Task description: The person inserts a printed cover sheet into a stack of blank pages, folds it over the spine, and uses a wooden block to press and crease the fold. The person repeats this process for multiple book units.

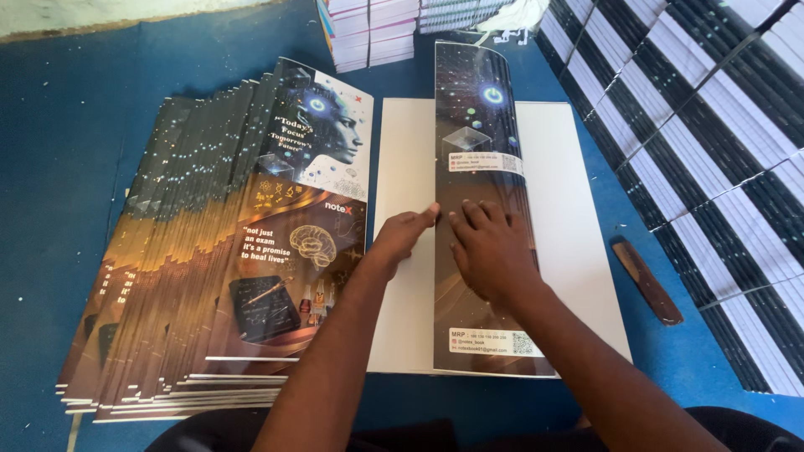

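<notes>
The folded cover sheet [486, 209] lies lengthwise on the white sheet [569, 243] in the middle of the blue desk [75, 125], glossy dark side up; its left fold edge runs just right of the white sheet's left margin, and bare white shows on both sides of it, wider on the right. The left hand [402, 237] rests at that fold edge, fingers curled nearly closed with the fingertips touching the edge, gripping nothing that can be seen; the right hand [492, 251] lies flat on the cover, fingers open and spread, pressing down. Left of the white sheet sits one fanned pile of printed covers [209, 276], too many to count, its top cover just touching the white sheet's left edge. Right of the white sheet, one dark wooden stick [645, 280] lies on open blue desk; beyond it, rows of bound book blocks [720, 142] crowd the corner. Above the cover, two stacks of notebooks [373, 29] stand close.
</notes>
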